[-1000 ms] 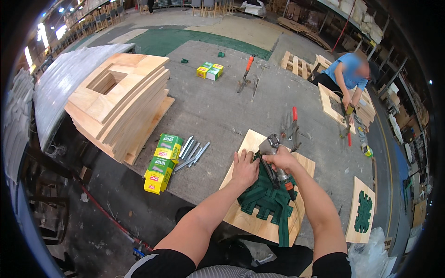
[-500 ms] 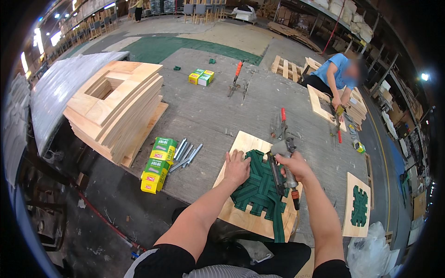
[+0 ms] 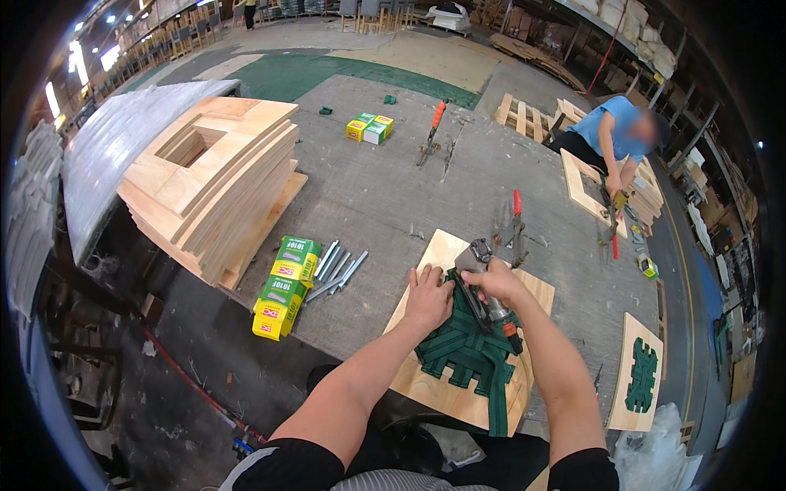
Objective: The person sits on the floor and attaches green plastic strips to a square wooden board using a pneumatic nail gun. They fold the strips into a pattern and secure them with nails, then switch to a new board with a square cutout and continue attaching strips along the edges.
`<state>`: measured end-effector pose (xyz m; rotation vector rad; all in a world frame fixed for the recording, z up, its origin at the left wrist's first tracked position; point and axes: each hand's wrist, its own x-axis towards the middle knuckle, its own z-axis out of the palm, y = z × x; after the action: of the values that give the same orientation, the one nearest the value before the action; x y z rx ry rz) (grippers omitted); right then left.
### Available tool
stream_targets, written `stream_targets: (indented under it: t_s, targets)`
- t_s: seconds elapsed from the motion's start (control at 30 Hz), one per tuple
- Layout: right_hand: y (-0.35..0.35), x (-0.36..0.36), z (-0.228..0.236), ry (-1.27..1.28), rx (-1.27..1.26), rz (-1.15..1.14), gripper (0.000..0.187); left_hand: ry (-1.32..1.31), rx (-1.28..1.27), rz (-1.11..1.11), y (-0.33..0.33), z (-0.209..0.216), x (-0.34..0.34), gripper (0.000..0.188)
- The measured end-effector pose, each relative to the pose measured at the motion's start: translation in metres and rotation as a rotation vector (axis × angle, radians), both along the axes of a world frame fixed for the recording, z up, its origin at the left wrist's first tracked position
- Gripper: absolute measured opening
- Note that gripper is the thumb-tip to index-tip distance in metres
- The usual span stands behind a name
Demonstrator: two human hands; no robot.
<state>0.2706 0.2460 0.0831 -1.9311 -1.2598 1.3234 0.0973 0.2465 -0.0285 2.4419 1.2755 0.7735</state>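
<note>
Shifted nearer the flat-spread left hand (image 3: 430, 301), the staple gun (image 3: 472, 258) the right hand (image 3: 499, 282) grips looks heavy, best held by its handle (image 3: 498, 312); straps (image 3: 458, 353) look soft.

Large furniture workshop, grey surface (image 3: 368, 196) with red-handled clamps (image 3: 517, 203), stack of wooden panels (image 3: 246, 200), handheld power tool (image 3: 475, 258), loaded storage rack (image 3: 612, 42), chairs (image 3: 372, 12) lined up beyond

Bench (image 3: 385, 200): grey, scuffed top. Left side, stack of wooden frames (image 3: 237, 196). Near it, green-and-yellow boxes (image 3: 279, 304) at the edge, metal strips (image 3: 332, 268) beside. Farther back: small boxes (image 3: 370, 128), green scraps (image 3: 390, 100), orange-handled clamp (image 3: 435, 124). Red-handled clamp (image 3: 517, 209) nearer. Front: wooden board (image 3: 414, 382) bearing green straps (image 3: 465, 350). Second board (image 3: 620, 403), right edge.
</note>
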Motion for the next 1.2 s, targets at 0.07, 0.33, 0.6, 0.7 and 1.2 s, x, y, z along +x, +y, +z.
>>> stream_targets:
  t_s: [0.07, 0.33, 0.6, 0.7, 1.2]
  targets:
    - [0.001, -0.005, 0.001, -0.004, 0.019, 0.007, 0.025, -0.008, 0.003, 0.006, 0.002, -0.002, -0.002, 0.031]
    - [0.002, -0.005, -0.003, -0.086, 0.038, -0.006, 0.026, 0.026, 0.010, -0.006, 0.004, 0.002, -0.002, 0.032]
    - [0.003, 0.002, -0.005, -0.076, 0.048, -0.035, 0.028, 0.009, 0.006, -0.002, 0.003, 0.003, -0.003, 0.032]
    - [0.006, 0.004, -0.001, -0.057, 0.078, -0.045, 0.027, -0.006, 0.006, -0.004, 0.004, 0.003, -0.005, 0.032]
    - [-0.133, 0.106, 0.024, 0.127, 0.253, -0.495, 0.036, -0.047, 0.007, -0.013, 0.000, 0.001, 0.001, 0.029]
